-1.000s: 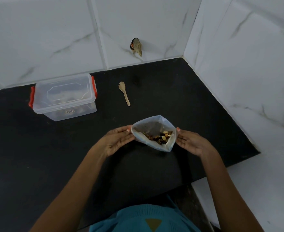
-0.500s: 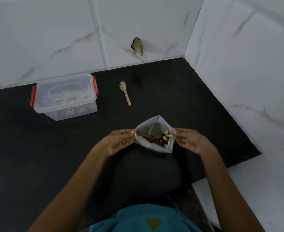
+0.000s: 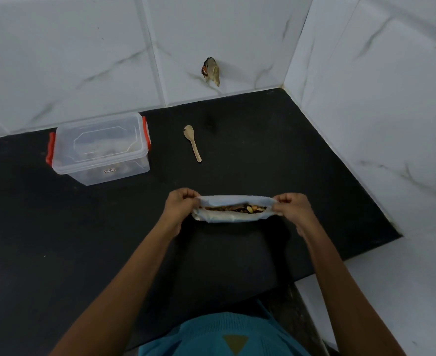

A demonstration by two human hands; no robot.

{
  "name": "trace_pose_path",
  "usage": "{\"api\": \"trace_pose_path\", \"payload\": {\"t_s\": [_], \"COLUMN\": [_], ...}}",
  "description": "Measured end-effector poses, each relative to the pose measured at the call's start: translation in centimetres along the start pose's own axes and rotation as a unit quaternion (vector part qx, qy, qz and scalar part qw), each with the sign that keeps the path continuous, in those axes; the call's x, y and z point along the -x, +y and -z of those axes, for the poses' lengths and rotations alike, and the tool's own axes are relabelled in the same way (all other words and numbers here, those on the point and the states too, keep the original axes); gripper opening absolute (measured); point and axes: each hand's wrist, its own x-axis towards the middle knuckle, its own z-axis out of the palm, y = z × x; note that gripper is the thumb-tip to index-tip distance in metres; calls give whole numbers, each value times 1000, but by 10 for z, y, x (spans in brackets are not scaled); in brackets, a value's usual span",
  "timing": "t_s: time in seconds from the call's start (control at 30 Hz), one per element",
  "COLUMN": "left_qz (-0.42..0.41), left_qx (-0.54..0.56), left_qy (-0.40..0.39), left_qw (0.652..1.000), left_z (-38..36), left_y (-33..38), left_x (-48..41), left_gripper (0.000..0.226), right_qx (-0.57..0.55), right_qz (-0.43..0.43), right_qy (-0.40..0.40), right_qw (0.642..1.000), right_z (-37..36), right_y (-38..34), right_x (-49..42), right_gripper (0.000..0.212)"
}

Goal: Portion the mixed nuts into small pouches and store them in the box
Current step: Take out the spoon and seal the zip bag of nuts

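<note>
A clear plastic pouch [image 3: 233,216] of mixed nuts is stretched wide between both hands just above the black counter [image 3: 250,155]. My left hand [image 3: 179,208] pinches its left top corner and my right hand [image 3: 292,209] pinches its right top corner. The pouch mouth is pulled into a narrow slit, and a strip of nuts [image 3: 247,208] shows through it. A clear storage box [image 3: 101,147] with red clips and its lid on stands at the back left, with something pale inside. A small wooden spoon [image 3: 192,142] lies on the counter to the right of the box.
White marble-tiled walls [image 3: 378,98] close the counter at the back and the right. A small brownish object [image 3: 211,71] hangs on the back wall. The counter's front edge runs close to my body in a teal top.
Both hands moved apart and pulled the pouch sideways. Its round open mouth flattened into a narrow slit.
</note>
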Motion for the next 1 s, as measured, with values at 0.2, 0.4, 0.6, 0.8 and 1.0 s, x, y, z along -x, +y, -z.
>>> {"api": "trace_pose_path", "payload": {"t_s": [0.2, 0.4, 0.6, 0.8, 1.0], "left_qz": [-109, 18, 44, -59, -94], "left_qx": [-90, 19, 54, -228, -269], "left_qy": [76, -23, -60, 8, 46], "left_qw": [987, 999, 996, 972, 957], "left_z": [-4, 1, 3, -1, -4], "left_y": [-1, 9, 11, 17, 22], "left_x": [0, -2, 1, 1, -1], "left_gripper": [17, 9, 21, 22, 14], "right_qx": [111, -20, -97, 173, 234], "right_qz": [117, 64, 21, 119, 95], "right_qy": [116, 63, 15, 104, 91], "right_qw": [980, 996, 995, 972, 963], "right_z": [-3, 7, 6, 0, 1], "right_y": [5, -5, -12, -4, -7], "right_x": [-2, 2, 6, 1, 6], "right_gripper": [21, 17, 14, 19, 21]}}
